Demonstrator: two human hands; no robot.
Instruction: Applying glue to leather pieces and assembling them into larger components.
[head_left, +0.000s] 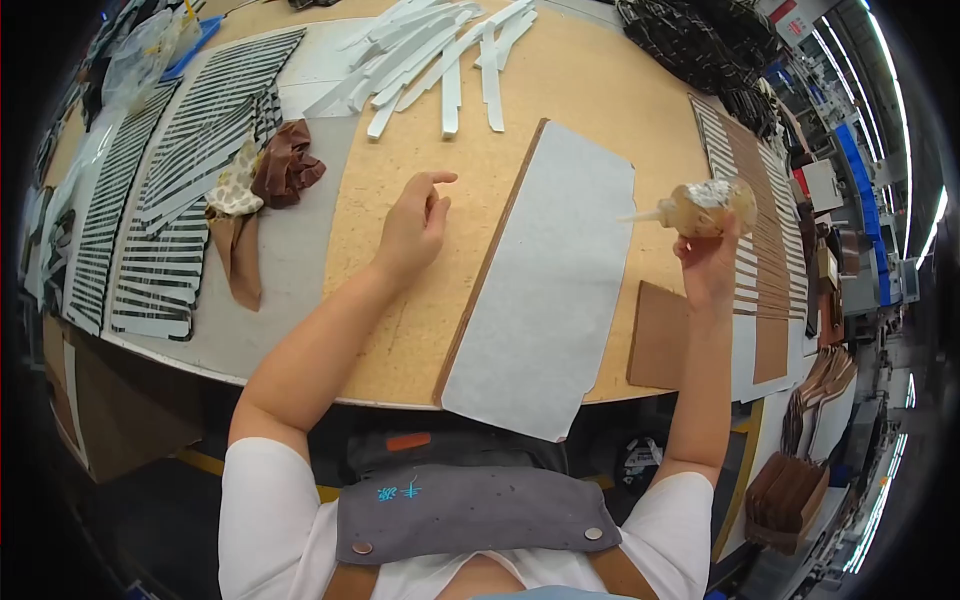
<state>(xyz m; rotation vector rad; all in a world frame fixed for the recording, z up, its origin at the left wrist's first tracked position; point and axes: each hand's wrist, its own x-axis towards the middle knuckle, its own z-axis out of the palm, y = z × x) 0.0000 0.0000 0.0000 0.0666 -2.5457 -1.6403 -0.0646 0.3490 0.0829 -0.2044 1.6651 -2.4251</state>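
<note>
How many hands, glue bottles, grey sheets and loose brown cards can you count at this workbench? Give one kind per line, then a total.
Hands: 2, left hand and right hand
Glue bottle: 1
Grey sheet: 1
Brown card: 1
Total: 5

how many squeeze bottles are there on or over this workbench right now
1. The only squeeze bottle is held up in the right hand, nozzle pointing left over the grey sheet. The left hand holds nothing. Others may be hidden in the clutter at the table's far edges.
</note>
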